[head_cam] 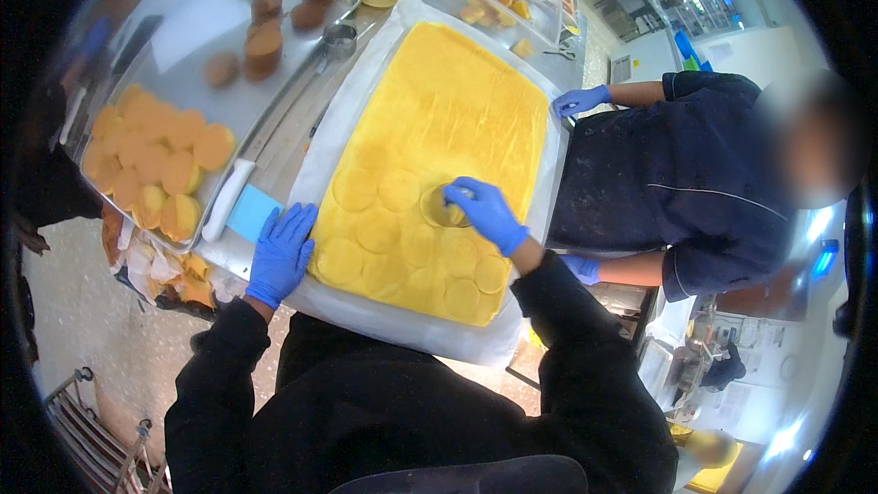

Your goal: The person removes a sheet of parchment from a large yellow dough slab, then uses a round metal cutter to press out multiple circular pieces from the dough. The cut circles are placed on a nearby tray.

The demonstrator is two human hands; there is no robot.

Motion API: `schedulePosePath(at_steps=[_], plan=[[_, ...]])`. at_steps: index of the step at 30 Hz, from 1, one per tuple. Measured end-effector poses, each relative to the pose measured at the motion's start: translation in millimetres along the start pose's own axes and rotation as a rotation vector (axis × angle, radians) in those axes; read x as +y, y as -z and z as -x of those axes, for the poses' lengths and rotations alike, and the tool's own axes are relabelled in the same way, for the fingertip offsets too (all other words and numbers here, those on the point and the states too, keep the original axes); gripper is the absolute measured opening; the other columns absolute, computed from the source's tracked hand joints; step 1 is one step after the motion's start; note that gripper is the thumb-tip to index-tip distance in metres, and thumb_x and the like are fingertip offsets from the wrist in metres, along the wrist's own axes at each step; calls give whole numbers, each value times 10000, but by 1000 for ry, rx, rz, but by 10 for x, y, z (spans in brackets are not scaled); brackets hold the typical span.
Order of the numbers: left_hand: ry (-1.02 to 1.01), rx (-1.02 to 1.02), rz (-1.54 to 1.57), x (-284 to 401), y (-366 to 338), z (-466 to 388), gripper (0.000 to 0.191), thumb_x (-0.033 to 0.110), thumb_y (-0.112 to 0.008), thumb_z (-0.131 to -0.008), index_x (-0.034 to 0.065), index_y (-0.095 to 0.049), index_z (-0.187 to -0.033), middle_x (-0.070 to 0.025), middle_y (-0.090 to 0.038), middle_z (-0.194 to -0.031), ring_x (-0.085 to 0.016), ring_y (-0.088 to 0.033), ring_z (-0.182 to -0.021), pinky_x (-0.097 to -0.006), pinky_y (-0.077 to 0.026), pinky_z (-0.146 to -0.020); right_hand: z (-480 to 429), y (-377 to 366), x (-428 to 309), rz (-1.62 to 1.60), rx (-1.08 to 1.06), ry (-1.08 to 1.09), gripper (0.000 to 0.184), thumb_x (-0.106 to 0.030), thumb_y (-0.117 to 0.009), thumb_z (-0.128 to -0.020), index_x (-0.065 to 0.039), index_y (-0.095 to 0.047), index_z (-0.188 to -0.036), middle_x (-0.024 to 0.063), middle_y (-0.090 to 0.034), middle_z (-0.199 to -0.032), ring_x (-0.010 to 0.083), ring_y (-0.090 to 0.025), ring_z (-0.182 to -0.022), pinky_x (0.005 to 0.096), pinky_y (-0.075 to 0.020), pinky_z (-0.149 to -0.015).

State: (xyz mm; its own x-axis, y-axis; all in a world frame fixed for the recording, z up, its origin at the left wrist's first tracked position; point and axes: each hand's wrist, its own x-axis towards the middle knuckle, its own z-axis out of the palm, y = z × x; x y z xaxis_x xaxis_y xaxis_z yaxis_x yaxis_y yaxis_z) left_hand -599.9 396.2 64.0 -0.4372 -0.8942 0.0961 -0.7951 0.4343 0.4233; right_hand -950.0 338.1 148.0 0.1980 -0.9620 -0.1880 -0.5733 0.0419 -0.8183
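A yellow sponge cake sheet [453,103] lies on white parchment paper [343,120] in front of me. My right hand [490,213], in a blue glove, grips a round metal cutter [437,206] standing on the cake. Several cut circles [377,231] mark the near part of the sheet, still lying in place. My left hand [282,254], also gloved, rests palm down at the left edge of cake and paper, holding nothing. Beside its fingertips is a light blue square [254,211], and past that a knife with a white handle [230,199].
On the left, a metal tray [185,34] carries yellow cake rounds [161,158] and stacked brown rounds [263,51]. Another ring cutter [339,39] sits by its rim. A clear plastic bin [473,3] holds cake pieces at the back. A co-worker [658,171] stands close on the right.
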Motion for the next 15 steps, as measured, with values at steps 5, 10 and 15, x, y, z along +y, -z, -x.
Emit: schedulePosePath(at_steps=[5,10,15], plan=[[16,7,4,24,-10,-1,485,219,-451,-917,73,-390,-1375,-82,-416,-1408,-236,-351,-1324,-417,-181,-1120,235,430,223,242,-116,-99,376,-346,-593,-842,11,-656,-940,178,-650,-783,250,-628,-690,334,-494,-657],[25,-2,4,35,7,-15,483,207,-462,-908,69,-400,-1367,-84,-423,-1403,-246,-358,-1319,-420,-188,-1117,229,378,367,233,-120,-77,389,-361,-594,-837,3,-660,-954,197,-654,-811,296,-634,-712,350,-501,-673],[11,19,27,33,16,-19,483,192,-468,-898,61,-408,-1359,-94,-433,-1393,-257,-370,-1311,-425,-197,-1114,188,347,330,313,-160,-82,388,-362,-587,-843,-2,-659,-969,207,-652,-822,333,-639,-740,368,-505,-684]])
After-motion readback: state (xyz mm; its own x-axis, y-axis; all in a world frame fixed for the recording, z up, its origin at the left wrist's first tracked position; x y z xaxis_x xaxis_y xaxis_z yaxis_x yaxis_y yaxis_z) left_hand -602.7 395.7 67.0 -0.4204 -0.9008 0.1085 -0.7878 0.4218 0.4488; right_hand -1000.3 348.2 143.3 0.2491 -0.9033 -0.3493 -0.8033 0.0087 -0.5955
